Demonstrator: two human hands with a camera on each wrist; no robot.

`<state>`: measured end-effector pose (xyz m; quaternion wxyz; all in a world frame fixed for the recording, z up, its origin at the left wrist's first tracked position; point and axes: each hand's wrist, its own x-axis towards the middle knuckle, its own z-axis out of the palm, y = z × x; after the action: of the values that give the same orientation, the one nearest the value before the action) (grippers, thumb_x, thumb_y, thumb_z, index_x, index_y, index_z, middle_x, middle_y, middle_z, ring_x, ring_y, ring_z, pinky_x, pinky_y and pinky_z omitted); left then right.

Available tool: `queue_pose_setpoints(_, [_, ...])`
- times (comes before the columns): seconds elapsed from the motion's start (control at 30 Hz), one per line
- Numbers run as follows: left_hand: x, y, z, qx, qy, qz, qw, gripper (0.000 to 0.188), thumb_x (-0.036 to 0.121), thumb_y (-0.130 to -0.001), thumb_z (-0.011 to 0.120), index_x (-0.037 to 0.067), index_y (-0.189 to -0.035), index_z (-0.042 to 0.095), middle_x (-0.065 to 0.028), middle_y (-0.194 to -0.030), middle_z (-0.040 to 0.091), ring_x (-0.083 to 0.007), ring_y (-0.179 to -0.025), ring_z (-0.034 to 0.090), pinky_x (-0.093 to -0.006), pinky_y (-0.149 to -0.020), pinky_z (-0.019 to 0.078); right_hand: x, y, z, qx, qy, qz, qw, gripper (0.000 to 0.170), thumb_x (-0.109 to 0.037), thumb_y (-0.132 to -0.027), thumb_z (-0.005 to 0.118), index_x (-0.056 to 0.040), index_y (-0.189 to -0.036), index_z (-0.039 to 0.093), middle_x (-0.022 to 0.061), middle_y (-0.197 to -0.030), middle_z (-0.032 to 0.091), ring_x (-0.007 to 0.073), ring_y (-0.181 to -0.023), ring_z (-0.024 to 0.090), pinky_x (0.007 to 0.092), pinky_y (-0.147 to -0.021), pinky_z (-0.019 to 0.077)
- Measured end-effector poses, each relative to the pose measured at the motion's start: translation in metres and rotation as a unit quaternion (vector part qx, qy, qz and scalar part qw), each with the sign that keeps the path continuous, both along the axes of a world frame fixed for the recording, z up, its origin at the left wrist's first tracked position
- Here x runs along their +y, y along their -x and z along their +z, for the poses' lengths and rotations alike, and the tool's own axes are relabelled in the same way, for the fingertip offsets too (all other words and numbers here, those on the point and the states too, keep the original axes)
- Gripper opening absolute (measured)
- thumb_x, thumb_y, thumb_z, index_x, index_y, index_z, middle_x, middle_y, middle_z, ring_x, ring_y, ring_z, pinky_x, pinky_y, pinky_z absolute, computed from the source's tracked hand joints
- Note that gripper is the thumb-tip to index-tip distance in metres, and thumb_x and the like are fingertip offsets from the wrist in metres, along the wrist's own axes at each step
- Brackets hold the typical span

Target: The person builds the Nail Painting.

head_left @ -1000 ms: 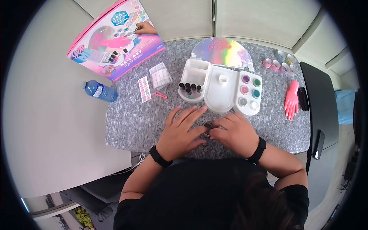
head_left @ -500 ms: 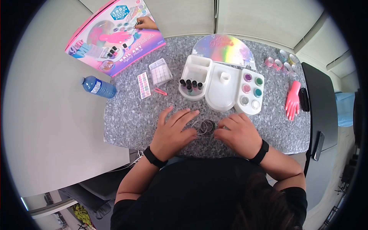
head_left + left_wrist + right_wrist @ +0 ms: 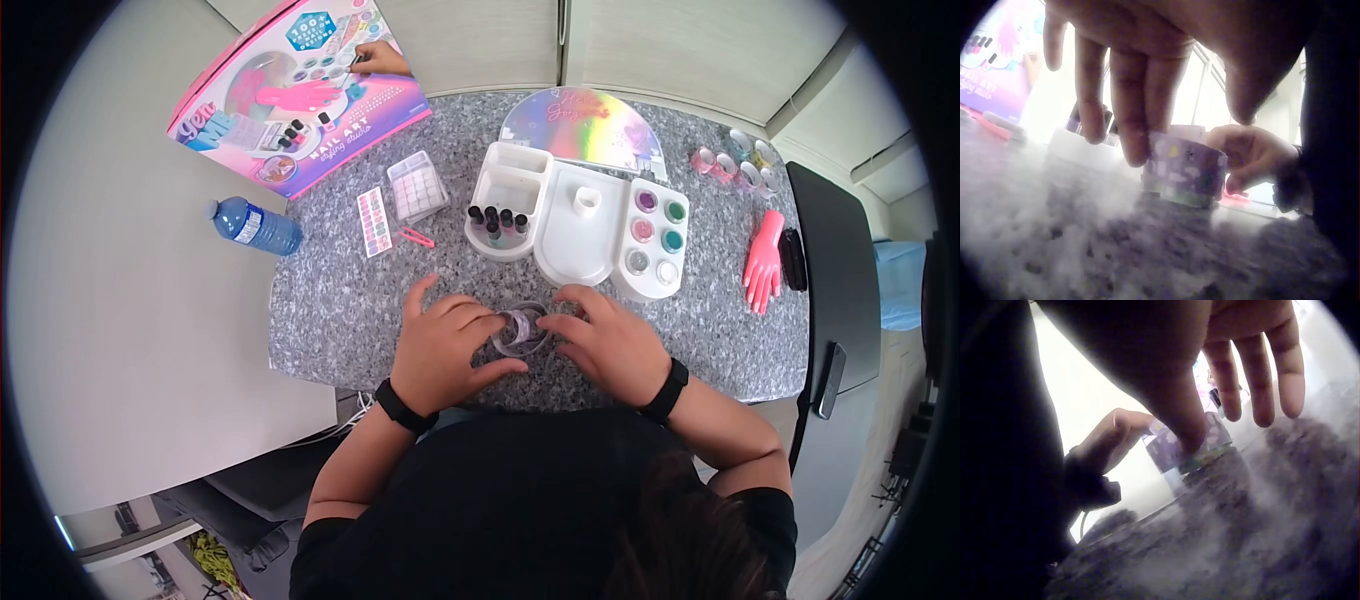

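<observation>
Between the two hands a loosely coiled purple patterned strip (image 3: pixel 522 326) lies on the speckled table (image 3: pixel 340 320). The left hand (image 3: pixel 440 348) touches the coil's left side with its fingertips, thumb spread below. From the right, the right hand (image 3: pixel 618 345) has fingertips at the coil's other side. The left wrist view shows the coil (image 3: pixel 1185 170) standing on edge as a ring, under the fairly straight fingers of the left hand (image 3: pixel 1132 53). In the right wrist view the right hand's thumb (image 3: pixel 1179 412) covers part of the coil (image 3: pixel 1163 450), its other fingers extended.
A white tray set (image 3: pixel 575 250) with dark-capped bottles and colored pots stands beyond the hands. At left are a box (image 3: pixel 300 100), a water bottle (image 3: pixel 257 229), a clear case (image 3: pixel 418 188) and a sticker sheet (image 3: pixel 375 222); at right, a pink model hand (image 3: pixel 764 262) and small rolls (image 3: pixel 727 166).
The hands first drew apart around the dark coil, which loosened into wider loops. Its purple patterned part now shows, and the fingertips are back at its sides.
</observation>
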<state>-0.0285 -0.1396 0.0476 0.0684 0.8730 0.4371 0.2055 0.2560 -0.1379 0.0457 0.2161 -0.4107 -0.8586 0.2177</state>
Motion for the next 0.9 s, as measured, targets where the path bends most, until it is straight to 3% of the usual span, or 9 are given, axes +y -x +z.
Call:
queue_pose_setpoints(0.13, [0.0, 0.001, 0.001, -0.004, 0.01, 0.009, 1.0, 0.051, 0.059, -0.087, 0.088, 0.014, -0.111, 0.084, -0.0022, -0.109, 0.08, -0.0225, -0.111, 0.075, -0.0627, -0.126, 0.0317, 0.004, 0.0, -0.013, -0.023, -0.036, 0.023, 0.999, 0.02, -0.017, -0.094, 0.079, -0.017, -0.114, 0.074, 0.0041, -0.133, 0.068, 0.0295, -0.117, 0.071, 0.0438, -0.096, 0.0602])
queue_pose_setpoints(0.3, [0.0, -0.003, 0.002, -0.009, 0.052, 0.098, 0.994, 0.056, 0.057, -0.1, 0.076, 0.012, -0.131, 0.081, -0.008, -0.111, 0.081, -0.0269, -0.111, 0.075, -0.0634, -0.127, 0.0279, 0.006, 0.002, -0.02, -0.012, -0.06, 0.04, 0.997, 0.014, -0.018, -0.095, 0.074, -0.0173, -0.11, 0.074, 0.002, -0.126, 0.071, 0.0274, -0.116, 0.071, 0.0423, -0.096, 0.0598])
queue_pose_setpoints(0.43, [0.004, -0.013, 0.005, -0.009, 0.052, 0.073, 0.996, 0.062, 0.061, -0.099, 0.075, 0.013, -0.136, 0.079, -0.0076, -0.115, 0.081, -0.0269, -0.116, 0.074, -0.0631, -0.128, 0.0259, 0.008, 0.006, -0.018, -0.012, -0.072, 0.049, 0.996, 0.019, -0.017, -0.095, 0.074, -0.0155, -0.114, 0.073, 0.0033, -0.124, 0.071, 0.0275, -0.114, 0.072, 0.0429, -0.097, 0.0596])
queue_pose_setpoints(0.5, [0.006, -0.018, 0.002, 0.012, 0.044, 0.018, 0.999, 0.062, 0.059, -0.097, 0.078, 0.014, -0.14, 0.077, -0.0062, -0.125, 0.079, -0.0259, -0.124, 0.071, -0.0622, -0.128, 0.0249, 0.008, 0.009, -0.017, -0.007, -0.072, 0.041, 0.997, 0.023, -0.016, -0.094, 0.074, -0.0147, -0.117, 0.072, 0.0039, -0.124, 0.071, 0.0278, -0.114, 0.072, 0.0433, -0.096, 0.0597])
queue_pose_setpoints(0.67, [0.005, -0.022, -0.005, 0.003, 0.053, -0.003, 0.999, 0.066, 0.053, -0.094, 0.083, 0.016, -0.147, 0.072, -0.0053, -0.14, 0.074, -0.0255, -0.131, 0.068, -0.0605, -0.129, 0.0237, 0.016, -0.011, 0.007, 0.006, -0.073, -0.025, 0.997, 0.036, -0.015, -0.094, 0.079, -0.0122, -0.128, 0.069, 0.0089, -0.127, 0.071, 0.0322, -0.111, 0.073, 0.0448, -0.094, 0.0606])
queue_pose_setpoints(0.77, [0.006, -0.02, -0.002, -0.003, 0.049, -0.006, 0.999, 0.067, 0.05, -0.093, 0.085, 0.016, -0.149, 0.07, -0.0059, -0.146, 0.072, -0.0256, -0.133, 0.068, -0.059, -0.129, 0.0233, 0.037, -0.048, 0.045, 0.033, -0.032, -0.178, 0.983, 0.035, -0.019, -0.096, 0.081, -0.0116, -0.128, 0.072, 0.0121, -0.123, 0.074, 0.0352, -0.111, 0.074, 0.047, -0.093, 0.0612])
queue_pose_setpoints(0.87, [0.005, -0.017, 0.001, -0.01, 0.048, -0.006, 0.999, 0.066, 0.046, -0.092, 0.086, 0.015, -0.148, 0.07, -0.0065, -0.149, 0.071, -0.0254, -0.134, 0.067, -0.0578, -0.129, 0.0238, 0.089, -0.111, 0.054, -0.011, -0.194, -0.279, 0.94, 0.034, -0.016, -0.097, 0.081, -0.0087, -0.129, 0.074, 0.0175, -0.129, 0.075, 0.0403, -0.117, 0.073, 0.0496, -0.104, 0.0577])
queue_pose_setpoints(0.9, [0.005, -0.016, 0.002, -0.013, 0.045, -0.005, 0.999, 0.065, 0.044, -0.092, 0.087, 0.015, -0.147, 0.071, -0.0067, -0.15, 0.07, -0.0252, -0.135, 0.067, -0.0574, -0.129, 0.0243, 0.107, -0.135, 0.062, -0.044, -0.181, -0.309, 0.932, 0.034, -0.013, -0.097, 0.081, -0.0083, -0.129, 0.075, 0.0176, -0.131, 0.075, 0.0405, -0.122, 0.071, 0.0502, -0.107, 0.0561])
